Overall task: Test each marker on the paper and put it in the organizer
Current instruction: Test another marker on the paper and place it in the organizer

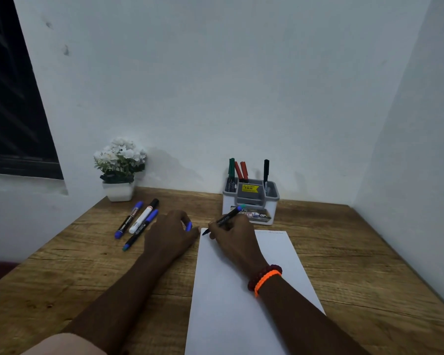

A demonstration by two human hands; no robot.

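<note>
Marker (224, 219) is pinched pen-style in my right hand (235, 238), tip at the paper's (241, 303) top-left corner for a scribble, left hand (171, 233) holding its blue cap (188, 226) for recapping, organizer (250, 203) waiting just behind.

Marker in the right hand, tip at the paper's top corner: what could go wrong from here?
1. The marker tip sits at the very corner of the paper; a stroke could run onto the wooden table.
2. The left hand holds the blue cap beside the sheet, not pressing it, so the paper may slide.
</note>
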